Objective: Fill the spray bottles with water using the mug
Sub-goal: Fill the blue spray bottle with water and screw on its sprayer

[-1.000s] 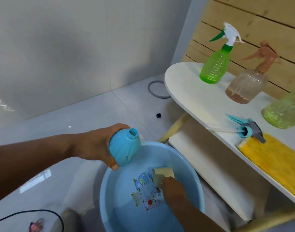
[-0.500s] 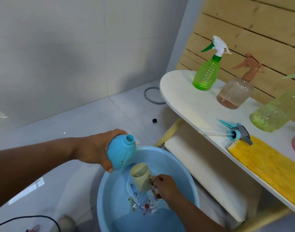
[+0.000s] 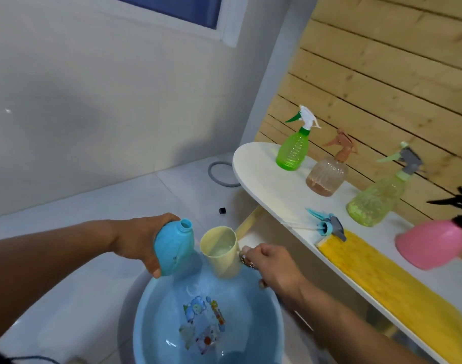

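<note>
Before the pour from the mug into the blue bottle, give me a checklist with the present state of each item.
1. Blue bottle uncapped, neck open: ok.
2. Left hand grips the bottle body: ok.
3. Right hand holds the mug by its handle side: ok.
4. Mug holds water: ok.
5. Mug lip over the bottle neck: not ok, it is beside it.
6. Basin underneath to catch spills: ok.

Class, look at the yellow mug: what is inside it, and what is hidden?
The mug holds clear water, well below the rim. Its bottom shows through faintly. The handle is hidden in the right hand.
</note>
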Available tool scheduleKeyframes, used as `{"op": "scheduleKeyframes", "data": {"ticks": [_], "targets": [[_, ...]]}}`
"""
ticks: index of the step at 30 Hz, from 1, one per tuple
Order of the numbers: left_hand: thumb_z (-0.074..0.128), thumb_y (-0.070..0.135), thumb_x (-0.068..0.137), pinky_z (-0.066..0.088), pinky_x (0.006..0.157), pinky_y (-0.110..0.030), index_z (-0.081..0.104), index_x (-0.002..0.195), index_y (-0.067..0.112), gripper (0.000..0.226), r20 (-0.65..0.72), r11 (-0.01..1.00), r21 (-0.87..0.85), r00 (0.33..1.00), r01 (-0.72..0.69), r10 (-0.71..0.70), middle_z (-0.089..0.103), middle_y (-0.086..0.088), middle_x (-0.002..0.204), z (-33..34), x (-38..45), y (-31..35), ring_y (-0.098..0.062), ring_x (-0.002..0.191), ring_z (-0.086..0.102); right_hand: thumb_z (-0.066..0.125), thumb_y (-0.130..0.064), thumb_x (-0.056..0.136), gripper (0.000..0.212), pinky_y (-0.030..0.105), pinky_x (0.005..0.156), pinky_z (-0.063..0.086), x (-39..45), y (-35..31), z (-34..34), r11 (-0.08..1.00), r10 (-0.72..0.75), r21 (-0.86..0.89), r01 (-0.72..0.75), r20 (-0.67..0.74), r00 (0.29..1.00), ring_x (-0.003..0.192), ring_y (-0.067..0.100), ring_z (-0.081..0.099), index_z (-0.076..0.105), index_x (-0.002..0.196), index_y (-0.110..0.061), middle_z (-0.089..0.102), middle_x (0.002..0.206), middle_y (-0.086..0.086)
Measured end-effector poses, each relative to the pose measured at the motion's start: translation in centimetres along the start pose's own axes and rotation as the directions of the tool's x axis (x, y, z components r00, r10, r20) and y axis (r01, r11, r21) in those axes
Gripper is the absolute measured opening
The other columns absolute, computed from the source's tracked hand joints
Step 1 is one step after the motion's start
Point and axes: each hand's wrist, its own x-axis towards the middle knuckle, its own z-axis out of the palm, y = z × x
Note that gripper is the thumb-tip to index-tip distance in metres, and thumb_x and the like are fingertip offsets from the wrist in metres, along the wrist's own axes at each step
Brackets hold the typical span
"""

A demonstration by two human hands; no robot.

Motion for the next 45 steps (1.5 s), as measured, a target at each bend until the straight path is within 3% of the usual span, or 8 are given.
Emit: {"op": "scheduleKeyframes", "data": {"ticks": [5, 9, 12, 18, 28, 33, 39, 45], "targets": [[0.103, 0.027, 0.052, 0.061, 0.092, -0.032, 0.037, 0.138, 0.040, 0.109, 0.064, 0.998, 0.050, 0.997, 0.032, -0.035, 0.063, 0.010, 0.127, 0.5, 0.1, 0.6, -0.010, 0.116, 0.064, 0.067, -0.045, 0.093, 0.040, 0.031, 0.055, 0.053, -2.4, -3.6, -1.9, 0.997, -0.071, -0.045, 0.068, -0.071, 0.995, 0.086, 0.034, 0.072, 0.067, 0.080, -0.008, 0.075, 0.089, 0.008], [0.103, 0.028, 0.049, 0.061, 0.092, -0.033, 0.039, 0.138, 0.038, 0.110, 0.073, 0.999, 0.031, 0.997, 0.009, -0.011, 0.063, 0.009, 0.127, 1.1, 0.5, 1.1, -0.013, 0.117, 0.064, 0.068, -0.046, 0.092, 0.042, 0.030, 0.053, 0.052, -3.8, -5.7, -2.8, 0.985, -0.163, -0.078, 0.154, -0.133, 0.978, 0.057, 0.023, 0.061, 0.068, 0.087, -0.004, 0.071, 0.087, 0.015], [0.104, 0.022, 0.055, 0.060, 0.095, -0.034, 0.037, 0.143, 0.037, 0.112, 0.080, 1.000, 0.018, 0.997, -0.006, 0.004, 0.062, 0.009, 0.129, 1.4, 0.7, 1.7, -0.013, 0.119, 0.063, 0.068, -0.044, 0.093, 0.035, 0.026, 0.048, 0.048, -4.4, -6.7, -3.5, 0.966, -0.241, -0.137, 0.219, -0.179, 0.954, 0.048, 0.011, 0.051, 0.068, 0.081, -0.011, 0.064, 0.071, 0.007], [0.102, 0.021, 0.060, 0.057, 0.089, -0.021, 0.037, 0.143, 0.039, 0.106, 0.074, 0.999, 0.000, 0.996, -0.052, 0.052, 0.060, 0.014, 0.129, 2.0, 1.5, 3.1, -0.006, 0.119, 0.061, 0.067, -0.043, 0.094, 0.025, 0.029, 0.058, 0.044, -4.3, -6.8, -4.1, 0.921, -0.366, -0.227, 0.317, -0.220, 0.904, 0.055, 0.009, 0.053, 0.065, 0.077, -0.024, 0.062, 0.063, -0.013], [0.103, 0.026, 0.059, 0.059, 0.096, -0.030, 0.039, 0.143, 0.038, 0.106, 0.040, 0.995, -0.027, 0.995, -0.091, 0.092, 0.060, 0.015, 0.131, 2.4, 2.0, 4.5, -0.006, 0.120, 0.061, 0.065, -0.041, 0.096, 0.024, 0.028, 0.062, 0.038, -4.8, -7.2, -4.0, 0.837, -0.499, -0.369, 0.404, -0.215, 0.839, 0.070, 0.007, 0.052, 0.060, 0.078, -0.025, 0.055, 0.074, -0.008], [0.103, 0.025, 0.061, 0.058, 0.092, -0.023, 0.039, 0.143, 0.037, 0.104, 0.033, 0.996, -0.025, 0.996, -0.087, 0.088, 0.060, 0.016, 0.129, 2.3, 1.9, 4.6, -0.004, 0.119, 0.061, 0.064, -0.041, 0.096, 0.024, 0.035, 0.068, 0.045, -4.9, -7.2, -4.0, 0.790, -0.560, -0.423, 0.443, -0.205, 0.803, 0.074, 0.010, 0.053, 0.060, 0.079, -0.024, 0.056, 0.077, -0.006], [0.102, 0.027, 0.062, 0.059, 0.096, -0.027, 0.038, 0.144, 0.037, 0.105, 0.030, 0.995, -0.026, 0.995, -0.095, 0.096, 0.059, 0.016, 0.130, 2.3, 1.8, 4.7, -0.005, 0.120, 0.060, 0.064, -0.040, 0.096, 0.019, 0.018, 0.063, 0.037, -5.1, -7.3, -3.8, 0.753, -0.593, -0.477, 0.453, -0.196, 0.781, 0.077, 0.005, 0.053, 0.061, 0.083, -0.027, 0.055, 0.079, -0.009], [0.102, 0.026, 0.062, 0.057, 0.093, -0.023, 0.039, 0.144, 0.038, 0.104, 0.029, 0.995, -0.018, 0.994, -0.102, 0.102, 0.059, 0.017, 0.130, 2.3, 1.9, 4.7, -0.003, 0.119, 0.060, 0.062, -0.041, 0.097, 0.018, 0.024, 0.065, 0.040, -5.2, -7.4, -3.7, 0.727, -0.619, -0.506, 0.464, -0.191, 0.762, 0.078, 0.005, 0.053, 0.062, 0.087, -0.027, 0.054, 0.082, -0.011]]}}
